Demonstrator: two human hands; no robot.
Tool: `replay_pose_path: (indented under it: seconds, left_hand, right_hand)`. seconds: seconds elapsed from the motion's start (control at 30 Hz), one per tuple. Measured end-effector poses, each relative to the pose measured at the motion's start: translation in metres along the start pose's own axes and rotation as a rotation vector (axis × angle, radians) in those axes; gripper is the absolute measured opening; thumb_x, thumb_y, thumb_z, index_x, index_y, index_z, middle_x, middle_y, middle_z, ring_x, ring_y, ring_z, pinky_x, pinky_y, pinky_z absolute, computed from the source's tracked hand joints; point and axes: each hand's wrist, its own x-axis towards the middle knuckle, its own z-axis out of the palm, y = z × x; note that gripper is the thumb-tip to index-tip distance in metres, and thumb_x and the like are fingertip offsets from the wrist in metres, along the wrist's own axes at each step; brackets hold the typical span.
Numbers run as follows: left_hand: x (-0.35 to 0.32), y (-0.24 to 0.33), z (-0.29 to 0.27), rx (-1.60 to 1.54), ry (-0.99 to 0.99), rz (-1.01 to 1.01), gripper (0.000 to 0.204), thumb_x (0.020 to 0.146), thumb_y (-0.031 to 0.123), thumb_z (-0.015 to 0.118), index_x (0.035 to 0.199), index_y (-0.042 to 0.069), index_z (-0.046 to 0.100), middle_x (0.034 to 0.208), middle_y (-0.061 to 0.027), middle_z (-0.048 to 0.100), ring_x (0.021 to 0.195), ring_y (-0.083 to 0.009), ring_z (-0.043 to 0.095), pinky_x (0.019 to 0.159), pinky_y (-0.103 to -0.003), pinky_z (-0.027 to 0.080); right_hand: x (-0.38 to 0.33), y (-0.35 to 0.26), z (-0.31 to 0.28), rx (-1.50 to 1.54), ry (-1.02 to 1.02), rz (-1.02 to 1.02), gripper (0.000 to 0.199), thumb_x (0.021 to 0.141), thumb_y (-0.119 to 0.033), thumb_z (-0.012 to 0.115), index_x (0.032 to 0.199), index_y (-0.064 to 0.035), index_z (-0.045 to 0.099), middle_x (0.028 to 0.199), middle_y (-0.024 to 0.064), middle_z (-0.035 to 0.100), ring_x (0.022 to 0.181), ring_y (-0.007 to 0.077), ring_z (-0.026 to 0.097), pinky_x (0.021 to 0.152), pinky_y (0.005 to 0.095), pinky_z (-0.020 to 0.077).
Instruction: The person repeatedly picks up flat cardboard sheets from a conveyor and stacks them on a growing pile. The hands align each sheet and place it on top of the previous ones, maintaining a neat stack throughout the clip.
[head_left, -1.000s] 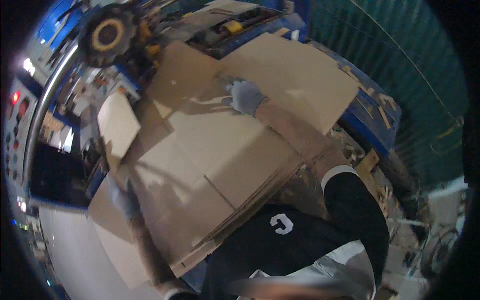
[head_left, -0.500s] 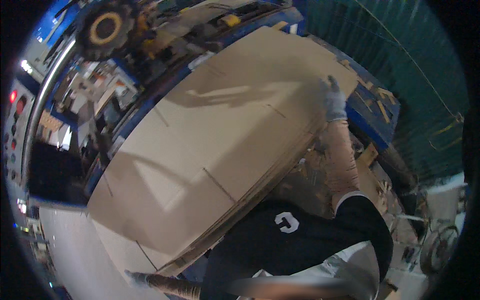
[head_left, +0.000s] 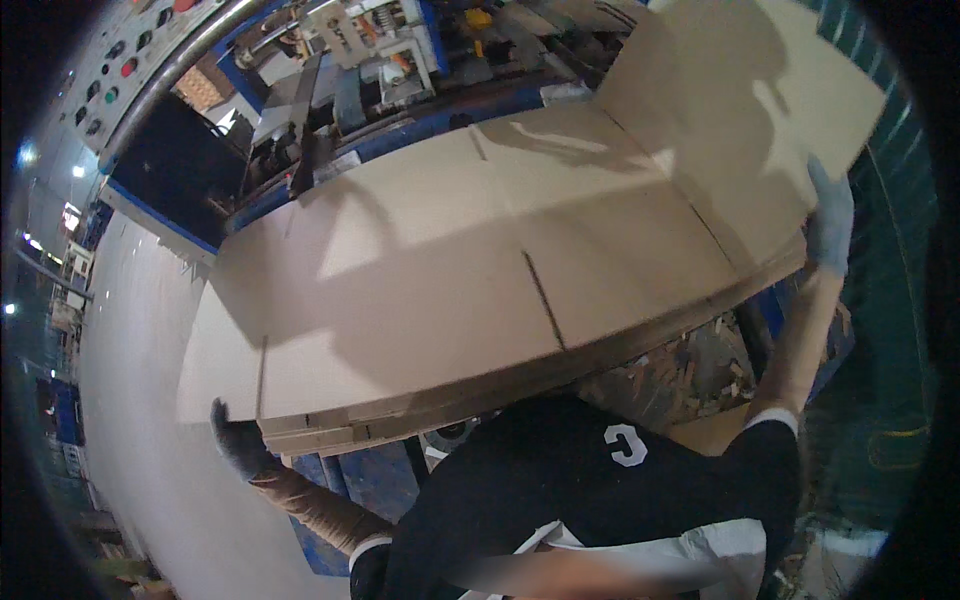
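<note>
Gloved left hand point(head_left: 238, 440) clasped under the near-left corner, gloved right hand point(head_left: 828, 222) closed on the far-right edge of a stack of flat cardboard sheets point(head_left: 480, 270). Tan, creased and slotted, spanning between both grips, above the blue machine frame point(head_left: 400, 135).

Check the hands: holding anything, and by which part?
Both hold the stack of flat cardboard sheets. The left hand, gloved, grips its lower left corner from beneath; the right hand, also gloved, grips the far right edge.
</note>
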Motion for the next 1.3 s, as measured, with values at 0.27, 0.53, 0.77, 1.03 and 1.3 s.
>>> replay_pose_path:
  seconds: [0.27, 0.53, 0.77, 1.03, 1.3]
  left_hand:
    - [-0.068, -0.107, 0.129, 1.178, -0.155, 0.497, 0.046, 0.077, -0.003, 0.055, 0.122, 0.005, 0.06, 0.124, -0.0204, 0.058, 0.115, -0.0362, 0.056, 0.099, -0.042, 0.043]
    - [-0.04, -0.124, 0.176, 1.946, -1.074, 0.599, 0.047, 0.083, 0.012, 0.049, 0.13, 0.011, 0.051, 0.136, -0.0178, 0.048, 0.127, -0.0366, 0.045, 0.11, -0.054, 0.027]
    - [-0.03, -0.109, 0.177, 1.837, -1.111, 0.525, 0.04, 0.087, 0.015, 0.051, 0.127, 0.009, 0.053, 0.136, -0.0173, 0.048, 0.127, -0.0354, 0.045, 0.109, -0.051, 0.029]
    - [0.14, -0.111, 0.152, 1.508, -0.103, 0.049, 0.044, 0.095, 0.035, 0.046, 0.093, -0.005, 0.066, 0.076, -0.0182, 0.066, 0.076, -0.0272, 0.064, 0.074, -0.039, 0.048]
    - [0.162, -0.149, 0.148, 1.676, -0.033, 0.312, 0.042, 0.095, 0.038, 0.044, 0.1, 0.004, 0.068, 0.093, -0.0242, 0.065, 0.09, -0.0425, 0.062, 0.078, -0.048, 0.048]
  right_hand:
    - [-0.168, 0.009, 0.074, -0.421, -0.821, -0.879, 0.034, 0.079, -0.018, 0.064, 0.111, -0.0077, 0.064, 0.118, 0.0125, 0.063, 0.111, 0.03, 0.059, 0.095, 0.043, 0.0477]
    - [-0.164, 0.032, 0.113, -0.467, -1.038, -1.1, 0.035, 0.075, -0.017, 0.063, 0.11, -0.0124, 0.064, 0.122, 0.008, 0.061, 0.114, 0.0308, 0.057, 0.097, 0.0466, 0.0458]
    - [-0.13, 0.081, 0.117, -0.482, -1.064, -1.017, 0.035, 0.081, -0.028, 0.062, 0.112, -0.0122, 0.063, 0.117, 0.0122, 0.061, 0.111, 0.0348, 0.056, 0.097, 0.0472, 0.0442]
    - [0.024, 0.218, 0.164, -1.152, -0.602, -0.468, 0.028, 0.089, -0.019, 0.052, 0.114, -0.0066, 0.056, 0.106, 0.0172, 0.061, 0.094, 0.0369, 0.059, 0.083, 0.0448, 0.0485]
    - [0.028, 0.227, 0.186, -0.916, -0.46, -0.824, 0.019, 0.087, -0.018, 0.052, 0.093, -0.0061, 0.066, 0.089, 0.0161, 0.064, 0.081, 0.032, 0.063, 0.075, 0.0408, 0.0506]
